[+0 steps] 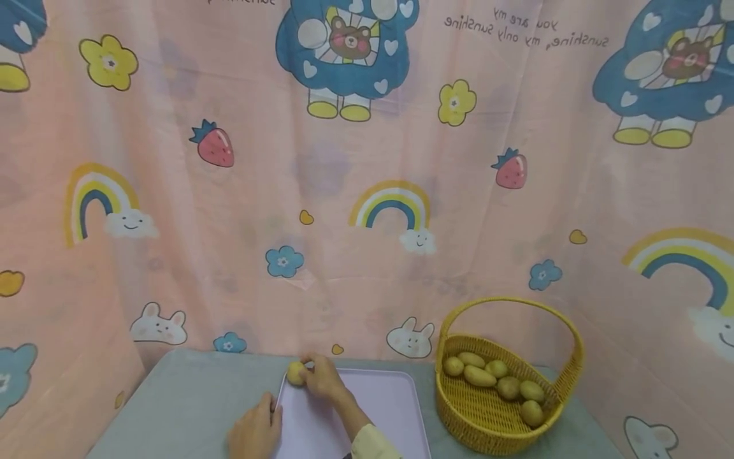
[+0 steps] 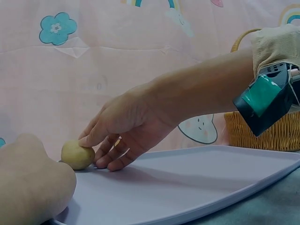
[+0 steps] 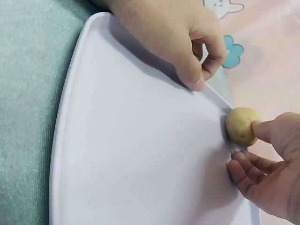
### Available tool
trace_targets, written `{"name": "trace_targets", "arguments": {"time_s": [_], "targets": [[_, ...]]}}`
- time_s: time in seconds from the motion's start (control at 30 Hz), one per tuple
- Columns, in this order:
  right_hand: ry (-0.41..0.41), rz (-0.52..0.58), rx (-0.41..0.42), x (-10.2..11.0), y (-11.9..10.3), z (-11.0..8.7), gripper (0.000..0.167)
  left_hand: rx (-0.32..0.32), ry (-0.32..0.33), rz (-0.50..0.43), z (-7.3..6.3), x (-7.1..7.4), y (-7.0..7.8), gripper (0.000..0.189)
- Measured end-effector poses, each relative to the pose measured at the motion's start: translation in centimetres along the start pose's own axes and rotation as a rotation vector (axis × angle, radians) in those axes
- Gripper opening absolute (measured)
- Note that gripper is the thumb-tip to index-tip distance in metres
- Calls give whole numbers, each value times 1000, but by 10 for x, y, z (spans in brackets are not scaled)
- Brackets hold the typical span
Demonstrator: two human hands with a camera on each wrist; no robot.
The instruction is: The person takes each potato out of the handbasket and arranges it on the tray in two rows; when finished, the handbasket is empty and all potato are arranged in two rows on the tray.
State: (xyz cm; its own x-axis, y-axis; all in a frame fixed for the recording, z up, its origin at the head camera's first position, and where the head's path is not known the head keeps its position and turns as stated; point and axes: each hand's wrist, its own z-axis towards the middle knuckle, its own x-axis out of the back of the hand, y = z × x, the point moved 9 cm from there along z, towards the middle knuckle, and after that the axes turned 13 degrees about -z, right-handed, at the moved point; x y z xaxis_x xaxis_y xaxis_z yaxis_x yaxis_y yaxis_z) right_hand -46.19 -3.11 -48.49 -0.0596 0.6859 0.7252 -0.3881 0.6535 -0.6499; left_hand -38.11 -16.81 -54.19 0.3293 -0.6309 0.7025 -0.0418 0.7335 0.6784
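Looking like early days: one potato point(image 1: 295, 373) on the tray point(image 1: 384, 408), the other potatoes point(image 1: 479, 376) left in the basket point(image 1: 476, 440), well right of the fingers.
Right hand point(image 1: 325, 380) pinches that potato, tray corner below its fingertips; left hand point(image 1: 256, 430) grips the near side edge.

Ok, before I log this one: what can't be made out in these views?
Potato, head view: its right side is covered by the right hand.
Tray, head view: near end cut off by the bottom edge.
Potatoes in the basket, left wrist view: hidden by its wall and the wrist device.
Left hand, left wrist view: its back hides where it meets the tray.
Right hand, right wrist view: cut off by the right edge.
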Motion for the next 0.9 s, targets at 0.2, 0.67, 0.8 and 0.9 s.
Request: {"name": "trace_targets", "arguments": {"time_s": [0.2,0.67,0.8,0.9], "targets": [[-22,-27,-24,-2,1,1,27,-12,13,-2,-1,1,-1,20],[-11,-36,-35,0,-1,0,40,14,-10,-10,1,3,0,19],[-16,-11,-35,-4,2,0,39,20,-7,-8,1,1,-1,20],[-33,-19,-45,-6,3,0,38,19,-4,-12,1,0,-1,20]]}}
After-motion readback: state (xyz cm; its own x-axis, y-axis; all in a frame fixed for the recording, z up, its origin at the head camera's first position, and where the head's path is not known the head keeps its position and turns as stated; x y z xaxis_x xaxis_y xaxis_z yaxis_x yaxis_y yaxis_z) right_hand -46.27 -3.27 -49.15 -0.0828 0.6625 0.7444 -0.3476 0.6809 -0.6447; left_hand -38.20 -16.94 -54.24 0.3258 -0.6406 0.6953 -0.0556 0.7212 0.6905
